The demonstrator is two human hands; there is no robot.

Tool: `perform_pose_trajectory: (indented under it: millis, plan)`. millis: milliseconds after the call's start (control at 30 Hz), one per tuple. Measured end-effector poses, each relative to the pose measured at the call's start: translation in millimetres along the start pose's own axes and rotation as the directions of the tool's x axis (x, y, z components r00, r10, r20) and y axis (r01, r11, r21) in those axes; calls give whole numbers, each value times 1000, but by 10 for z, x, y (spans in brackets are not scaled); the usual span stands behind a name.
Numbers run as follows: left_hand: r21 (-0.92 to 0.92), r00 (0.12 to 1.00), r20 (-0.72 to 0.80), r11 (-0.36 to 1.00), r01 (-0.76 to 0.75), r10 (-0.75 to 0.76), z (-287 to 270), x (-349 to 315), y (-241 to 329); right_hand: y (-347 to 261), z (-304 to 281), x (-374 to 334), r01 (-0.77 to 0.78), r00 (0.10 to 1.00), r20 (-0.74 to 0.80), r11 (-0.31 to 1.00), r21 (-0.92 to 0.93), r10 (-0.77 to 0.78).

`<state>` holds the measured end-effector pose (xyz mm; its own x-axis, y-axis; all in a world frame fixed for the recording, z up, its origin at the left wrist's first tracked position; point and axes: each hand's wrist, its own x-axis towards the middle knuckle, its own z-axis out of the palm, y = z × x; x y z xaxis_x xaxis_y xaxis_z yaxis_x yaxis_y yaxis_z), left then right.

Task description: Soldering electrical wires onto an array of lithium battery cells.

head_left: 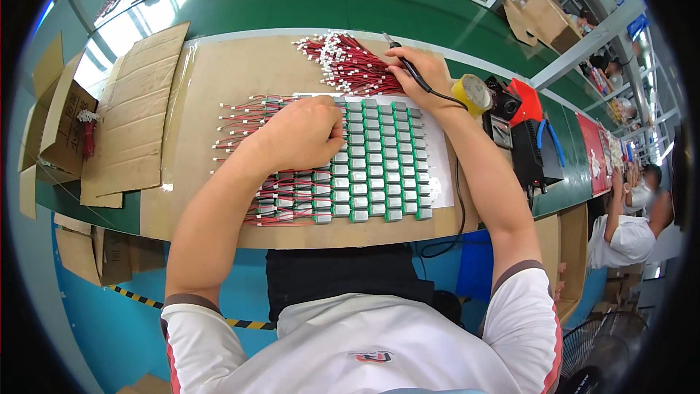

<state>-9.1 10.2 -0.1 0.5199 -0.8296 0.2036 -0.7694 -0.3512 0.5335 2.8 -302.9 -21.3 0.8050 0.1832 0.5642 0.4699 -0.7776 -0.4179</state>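
Note:
Rows of small silver-grey battery cells with green ends [375, 168] lie on a white sheet in front of me. Red and black wires with white plugs [288, 197] run across the cells on the left side of the block. Over these rows my left hand [302, 135] is closed, its fingers curled down; what they hold is hidden. My right hand [423, 76] grips a black soldering iron [412, 69], its tip pointing up and to the left. Beside that tip is a heap of red wire leads with white connectors [350, 62], at the far side of the cells.
Right of the cells stand a yellow roll of tape [472, 95] and a black soldering station [536, 153]; the iron's cable hangs toward my right forearm. Cardboard [197, 102] covers the green bench. An open carton [65, 117] is at left. Other people sit far right.

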Motion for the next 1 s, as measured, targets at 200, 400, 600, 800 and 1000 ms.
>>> perform_pose_trajectory:
  millis: [200,400,600,800,1000]
  plan:
    - [20,1000,24,1000,3,-3,-7,12,-9,-79,-96,-132,-133,984,-104,986,96,143]
    - [9,999,25,1000,29,-29,-19,13,4,-162,-248,-236,-26,985,-171,999,40,32]
    - [-21,998,42,998,54,-53,-33,11,28,-231,-387,-411,-38,946,-323,997,-63,16]
    - [-5,1000,15,1000,20,-20,-77,-19,38,-600,-371,-648,-171,946,-188,900,401,263]
    - [-63,997,-69,998,31,-35,-350,-53,161,-1048,-207,-749,-124,989,-8,858,499,148]
